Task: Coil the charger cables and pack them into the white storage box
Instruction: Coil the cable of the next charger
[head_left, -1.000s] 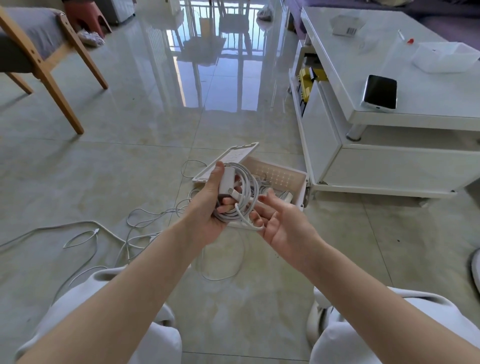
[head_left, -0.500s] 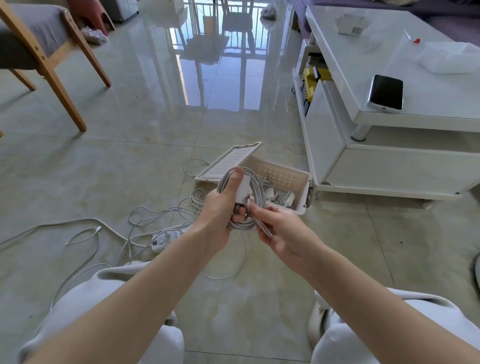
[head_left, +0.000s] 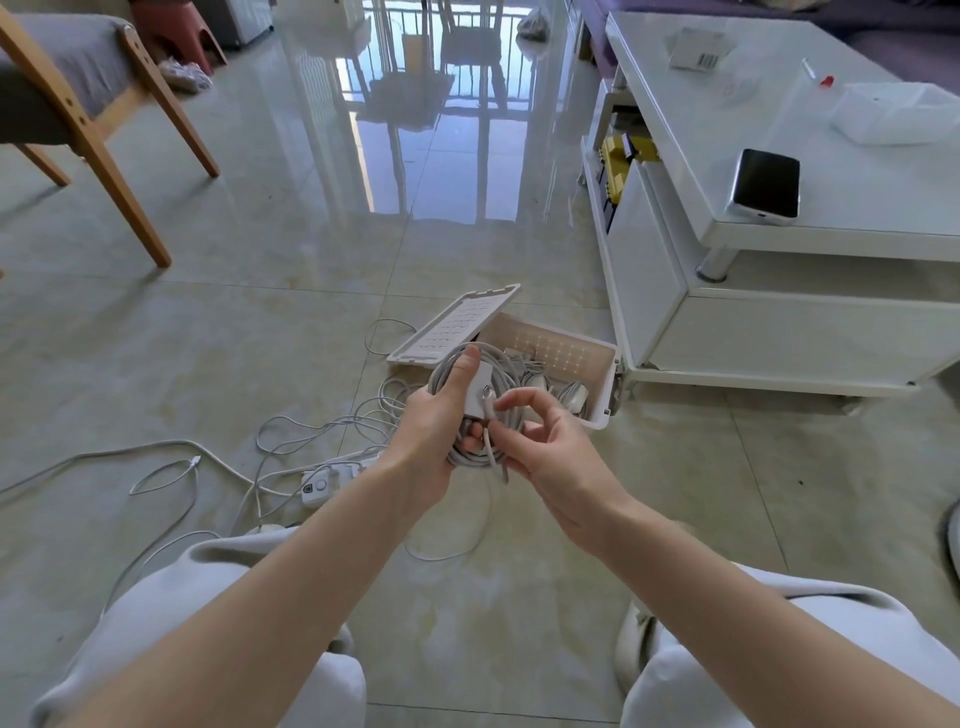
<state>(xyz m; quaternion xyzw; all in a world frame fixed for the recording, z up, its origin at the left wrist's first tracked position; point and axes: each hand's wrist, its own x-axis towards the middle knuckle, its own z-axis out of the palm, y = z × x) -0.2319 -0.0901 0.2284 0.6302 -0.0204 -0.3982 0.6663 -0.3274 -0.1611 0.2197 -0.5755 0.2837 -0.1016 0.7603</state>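
Head view: left grip (head_left: 436, 431) curls round the coiled cable (head_left: 505, 364), right grip (head_left: 550, 447) pinches its loose end.

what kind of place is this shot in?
Most likely a home living room: a low white coffee table with a phone lying on it, a wooden-legged chair, and a glossy tiled floor.

Beyond the fingers (head_left: 517, 397) the white storage box (head_left: 605, 387) sits open-topped; its propped lid (head_left: 457, 325) stands to their left.
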